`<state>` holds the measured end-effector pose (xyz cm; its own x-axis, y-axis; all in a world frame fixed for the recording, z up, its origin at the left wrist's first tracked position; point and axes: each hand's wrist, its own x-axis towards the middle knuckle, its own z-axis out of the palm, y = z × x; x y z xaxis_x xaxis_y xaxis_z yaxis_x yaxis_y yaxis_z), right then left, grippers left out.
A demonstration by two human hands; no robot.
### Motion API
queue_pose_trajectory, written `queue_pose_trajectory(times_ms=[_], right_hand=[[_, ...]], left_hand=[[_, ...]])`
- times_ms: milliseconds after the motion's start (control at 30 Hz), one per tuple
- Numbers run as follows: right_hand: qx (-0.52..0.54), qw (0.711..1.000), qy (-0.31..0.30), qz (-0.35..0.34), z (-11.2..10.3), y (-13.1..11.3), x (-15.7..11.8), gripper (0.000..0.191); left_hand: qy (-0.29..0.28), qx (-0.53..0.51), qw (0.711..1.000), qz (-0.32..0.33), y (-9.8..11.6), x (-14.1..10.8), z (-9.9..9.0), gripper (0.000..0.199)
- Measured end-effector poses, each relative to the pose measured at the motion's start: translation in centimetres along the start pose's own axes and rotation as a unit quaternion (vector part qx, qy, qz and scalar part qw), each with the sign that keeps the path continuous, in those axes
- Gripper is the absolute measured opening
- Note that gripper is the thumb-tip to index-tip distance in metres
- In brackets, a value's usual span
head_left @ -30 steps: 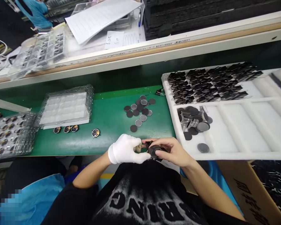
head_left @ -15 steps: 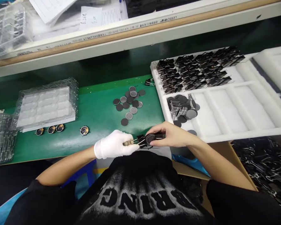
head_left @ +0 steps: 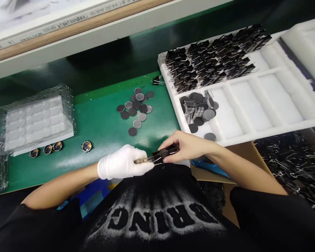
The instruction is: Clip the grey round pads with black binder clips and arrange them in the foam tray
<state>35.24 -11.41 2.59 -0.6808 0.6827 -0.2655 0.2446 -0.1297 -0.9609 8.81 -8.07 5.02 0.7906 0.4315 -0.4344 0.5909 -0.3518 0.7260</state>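
Note:
My left hand (head_left: 124, 162), in a white glove with bare-looking fingertips, pinches the wire handles of a black binder clip (head_left: 156, 158) close to my body. My right hand (head_left: 185, 148) is bare and closed around a dark round disc (head_left: 163, 153), with more black clip parts under its fingers. Both hands meet at the clip, whose body lies against the disc. Whether the jaws grip the disc's rim is too small to tell. Beyond my hands, loose black and grey discs (head_left: 136, 104) are scattered on the green table, and a single binder clip (head_left: 158, 80) lies behind them.
A white foam tray (head_left: 254, 137) on the right carries rows of binder clips (head_left: 207, 59) and a heap of discs (head_left: 199, 105). Below it is a box of binder clips (head_left: 296, 168). Clear plastic trays (head_left: 39, 117) and several watch-like round pieces (head_left: 86, 146) lie left. A shelf edge (head_left: 94, 24) crosses behind.
The view has shifted, so the table's contents sit further left and higher. My right fingers have closed further over the disc, which now shows less; my left hand still pinches the clip's handles.

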Motion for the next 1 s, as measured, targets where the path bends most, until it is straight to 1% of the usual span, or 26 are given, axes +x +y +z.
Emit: queue_pose_trajectory(times_ms=[67, 133, 200, 233, 267, 300, 367, 400, 433, 467, 500, 533, 567, 600, 633, 667, 700, 767, 833, 900, 1000], right_hand=[[-0.010, 1.000, 0.004, -0.004, 0.1, 0.1, -0.1, 0.026], [-0.040, 0.999, 0.022, -0.024, 0.2, 0.0, -0.5, 0.023], [-0.112, 0.987, 0.077, -0.085, 0.6, 0.0, -1.0, 0.020], [-0.174, 0.969, 0.118, -0.130, 0.8, 0.1, -1.2, 0.019], [-0.251, 0.938, 0.161, -0.178, 1.1, 0.3, -1.5, 0.020], [-0.333, 0.894, 0.201, -0.223, 1.3, 0.5, -1.8, 0.021], [-0.468, 0.794, 0.259, -0.289, 1.5, 0.9, -2.4, 0.025], [-0.508, 0.757, 0.280, -0.301, 1.5, 1.0, -2.8, 0.029], [-0.526, 0.738, 0.299, -0.299, 1.3, 1.1, -3.3, 0.033], [-0.525, 0.737, 0.318, -0.283, 1.1, 1.2, -3.9, 0.040], [-0.506, 0.753, 0.337, -0.254, 0.8, 1.2, -4.5, 0.050], [-0.469, 0.781, 0.351, -0.217, 0.4, 1.1, -5.1, 0.064], [-0.418, 0.815, 0.361, -0.178, 0.0, 1.1, -5.7, 0.077], [-0.357, 0.849, 0.364, -0.141, -0.4, 1.0, -6.2, 0.085], [-0.297, 0.877, 0.362, -0.108, -0.7, 0.9, -6.7, 0.087], [-0.244, 0.898, 0.358, -0.079, -1.1, 0.9, -7.0, 0.083], [-0.203, 0.912, 0.352, -0.054, -1.4, 0.9, -7.3, 0.073], [-0.155, 0.930, 0.333, -0.016, -2.0, 1.0, -7.5, 0.051], [-0.133, 0.944, 0.302, 0.000, -2.7, 1.2, -7.7, 0.032], [-0.119, 0.955, 0.271, -0.004, -3.2, 1.5, -7.9, 0.023], [-0.112, 0.961, 0.252, -0.024, -3.4, 1.8, -8.3, 0.022]], left_hand=[[-0.008, 0.008, 1.000, -0.007, 0.1, 0.1, -0.2, 0.042], [-0.015, 0.008, 1.000, -0.010, 0.1, 0.3, -0.5, 0.041], [-0.025, -0.053, 0.998, -0.025, 0.2, 0.6, -0.6, 0.047], [-0.035, -0.106, 0.993, -0.041, 0.3, 0.9, -0.6, 0.055], [-0.050, -0.164, 0.983, -0.062, 0.4, 1.3, -0.5, 0.064], [-0.063, -0.215, 0.971, -0.084, 0.6, 1.8, -0.3, 0.070], [-0.070, -0.271, 0.954, -0.108, 1.0, 2.8, 0.1, 0.072], [-0.061, -0.278, 0.953, -0.105, 1.2, 3.4, 0.3, 0.068], [-0.039, -0.275, 0.956, -0.098, 1.4, 4.0, 0.3, 0.063], [-0.010, -0.266, 0.960, -0.087, 1.6, 4.5, 0.3, 0.058], [0.018, -0.252, 0.965, -0.077, 1.9, 5.0, 0.3, 0.053], [0.041, -0.235, 0.969, -0.070, 2.1, 5.5, 0.1, 0.049], [0.059, -0.214, 0.973, -0.065, 2.4, 5.9, 0.0, 0.046], [0.071, -0.188, 0.978, -0.062, 2.7, 6.4, -0.2, 0.044], [0.078, -0.157, 0.983, -0.058, 3.0, 6.8, -0.4, 0.044], [0.082, -0.122, 0.988, -0.054, 3.3, 7.1, -0.5, 0.043], [0.086, -0.083, 0.992, -0.047, 3.6, 7.5, -0.5, 0.043], [0.096, -0.003, 0.995, -0.020, 4.2, 8.2, -0.4, 0.042], [0.091, 0.058, 0.994, 0.020, 4.7, 8.9, -0.3, 0.042], [0.073, 0.095, 0.991, 0.057, 5.1, 9.6, -0.3, 0.043], [0.049, 0.128, 0.987, 0.085, 5.6, 10.5, -0.6, 0.044]])
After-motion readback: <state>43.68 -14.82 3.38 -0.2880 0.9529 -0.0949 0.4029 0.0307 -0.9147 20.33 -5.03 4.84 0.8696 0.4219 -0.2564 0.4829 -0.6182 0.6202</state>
